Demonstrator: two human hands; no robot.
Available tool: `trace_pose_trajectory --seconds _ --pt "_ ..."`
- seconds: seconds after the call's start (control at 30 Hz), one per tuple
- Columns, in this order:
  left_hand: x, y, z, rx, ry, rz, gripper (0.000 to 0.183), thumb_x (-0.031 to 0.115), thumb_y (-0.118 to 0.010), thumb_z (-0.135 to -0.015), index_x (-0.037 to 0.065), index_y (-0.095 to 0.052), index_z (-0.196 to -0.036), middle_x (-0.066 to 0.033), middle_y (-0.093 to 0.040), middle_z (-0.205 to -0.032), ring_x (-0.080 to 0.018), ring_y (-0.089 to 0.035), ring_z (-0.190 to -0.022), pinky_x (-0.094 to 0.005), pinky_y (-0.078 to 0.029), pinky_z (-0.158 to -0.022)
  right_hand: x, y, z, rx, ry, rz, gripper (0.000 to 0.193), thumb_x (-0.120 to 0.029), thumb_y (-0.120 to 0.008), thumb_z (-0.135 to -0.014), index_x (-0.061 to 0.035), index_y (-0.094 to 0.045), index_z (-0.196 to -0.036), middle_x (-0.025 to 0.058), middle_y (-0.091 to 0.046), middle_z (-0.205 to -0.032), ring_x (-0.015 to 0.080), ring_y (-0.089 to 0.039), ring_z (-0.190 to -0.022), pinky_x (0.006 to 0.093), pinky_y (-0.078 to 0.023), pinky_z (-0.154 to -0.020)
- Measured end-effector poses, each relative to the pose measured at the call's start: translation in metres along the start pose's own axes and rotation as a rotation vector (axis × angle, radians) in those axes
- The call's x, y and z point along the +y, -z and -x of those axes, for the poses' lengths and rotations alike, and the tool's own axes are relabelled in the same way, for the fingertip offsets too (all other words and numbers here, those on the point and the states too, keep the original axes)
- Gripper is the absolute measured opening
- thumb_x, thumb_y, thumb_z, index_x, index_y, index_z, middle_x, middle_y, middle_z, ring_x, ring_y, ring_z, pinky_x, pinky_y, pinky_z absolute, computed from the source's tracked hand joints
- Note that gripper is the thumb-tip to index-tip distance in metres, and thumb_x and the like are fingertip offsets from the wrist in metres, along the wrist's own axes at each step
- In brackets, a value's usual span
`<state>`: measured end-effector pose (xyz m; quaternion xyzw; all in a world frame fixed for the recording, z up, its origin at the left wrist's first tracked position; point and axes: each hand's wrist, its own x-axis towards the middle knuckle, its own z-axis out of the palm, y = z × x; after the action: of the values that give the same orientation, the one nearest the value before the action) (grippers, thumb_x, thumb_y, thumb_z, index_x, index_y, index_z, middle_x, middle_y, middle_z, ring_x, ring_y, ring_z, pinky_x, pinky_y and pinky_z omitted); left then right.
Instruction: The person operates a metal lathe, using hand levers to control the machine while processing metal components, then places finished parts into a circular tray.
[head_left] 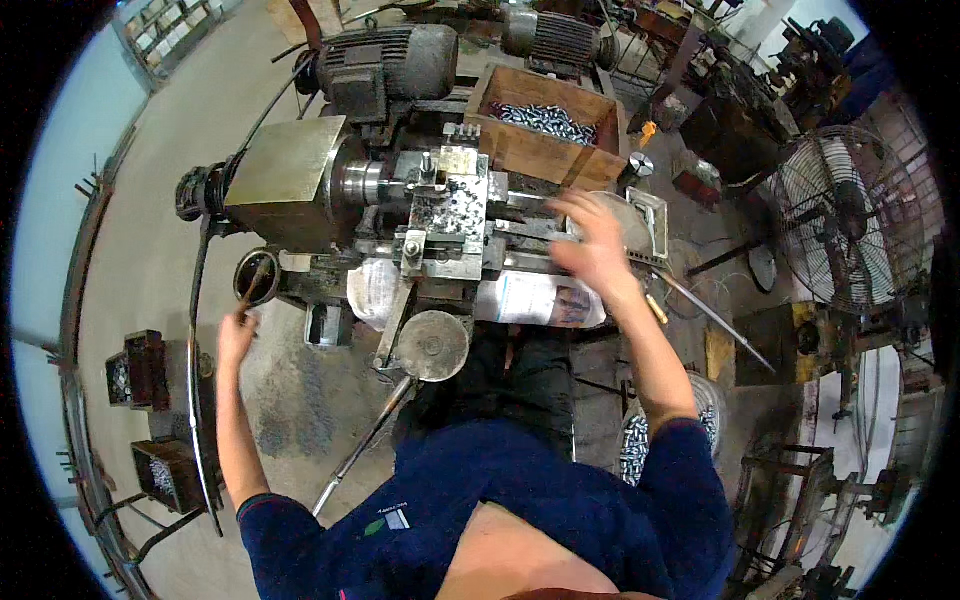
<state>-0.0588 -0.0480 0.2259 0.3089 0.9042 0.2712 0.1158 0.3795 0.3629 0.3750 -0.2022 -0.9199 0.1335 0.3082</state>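
My left hand [237, 335] is closed round the lower end of a thin brown stick [259, 284], perhaps a brush handle. The stick's far end reaches into a dark round pot [244, 272] at the left end of a small lathe. My right hand [597, 243], slightly blurred, is raised over the lathe's right end with its fingers stretched out and apart. I see nothing in it. A round pan [628, 222] lies just beyond that hand. Between my hands is the lathe's metal carriage [455, 222], strewn with dark chips, with the bright chuck [362, 184] to its left.
A wooden box [548, 150] of small metal parts stands behind the lathe, beside a large motor [385, 68]. Below the carriage are a round disc [433, 345] and a long lever [362, 446]. A fan [850, 220] stands at right, and part bins [168, 474] at left.
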Motion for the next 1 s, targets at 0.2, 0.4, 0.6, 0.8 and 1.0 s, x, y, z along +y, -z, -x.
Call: trace_pose_trajectory --seconds 0.2,0.4,0.6,0.8,1.0 --pt "-0.049 0.143 0.053 0.490 0.014 -0.454 0.036 0.033 -0.049 -0.087 0.001 -0.059 -0.102 -0.0210 -0.062 -0.088 -0.0369 -0.059 -0.081 -0.0428 -0.046 -0.068 -0.110 -0.122 -0.125 -0.237 0.431 0.268 0.026 -0.022 -0.064 -0.050 -0.0039 -0.065 -0.069 0.0140 -0.060 -0.086 0.0290 -0.053 -0.089 0.0392 -0.036 -0.094" --pt "0.022 0.058 0.134 0.416 0.352 -0.373 0.050 0.048 -0.056 -0.078 -0.001 -0.057 -0.087 -0.0203 -0.062 -0.082 -0.0392 -0.059 -0.077 -0.0471 -0.044 -0.068 -0.107 -0.164 -0.140 -0.574 0.296 0.363 0.022 -0.023 -0.062 -0.060 -0.0110 -0.069 -0.076 0.0113 -0.065 -0.086 0.0286 -0.057 -0.092 0.0400 -0.031 -0.097" --pt "0.021 0.034 0.135 0.357 0.305 -0.304 0.043 0.038 -0.064 -0.074 -0.002 -0.055 -0.083 -0.0207 -0.060 -0.073 -0.0379 -0.060 -0.072 -0.0448 -0.046 -0.066 -0.112 -0.143 -0.138 -0.555 0.256 0.394 0.022 -0.023 -0.060 -0.062 -0.0109 -0.070 -0.078 0.0111 -0.065 -0.085 0.0284 -0.057 -0.093 0.0419 -0.028 -0.101" --pt "0.015 0.058 0.130 0.033 0.324 0.352 0.019 0.013 -0.059 -0.080 -0.005 -0.053 -0.082 -0.0099 -0.055 -0.059 -0.0167 -0.056 -0.045 -0.0300 -0.047 -0.043 -0.058 -0.037 -0.121 -0.291 -0.031 0.159 0.023 -0.023 -0.059 -0.057 -0.0011 -0.064 -0.060 0.0189 -0.061 -0.070 0.0337 -0.059 -0.075 0.0409 -0.049 -0.071" --pt "0.058 0.049 0.073 0.056 0.028 0.360 0.020 0.013 -0.060 -0.079 -0.005 -0.054 -0.082 -0.0085 -0.055 -0.064 -0.0164 -0.052 -0.050 -0.0309 -0.044 -0.049 0.067 -0.011 -0.082 -0.006 -0.147 0.487 0.047 -0.023 -0.064 -0.059 -0.0032 -0.061 -0.102 0.0211 -0.041 -0.129 0.0370 -0.039 -0.116 0.0435 -0.037 -0.096"
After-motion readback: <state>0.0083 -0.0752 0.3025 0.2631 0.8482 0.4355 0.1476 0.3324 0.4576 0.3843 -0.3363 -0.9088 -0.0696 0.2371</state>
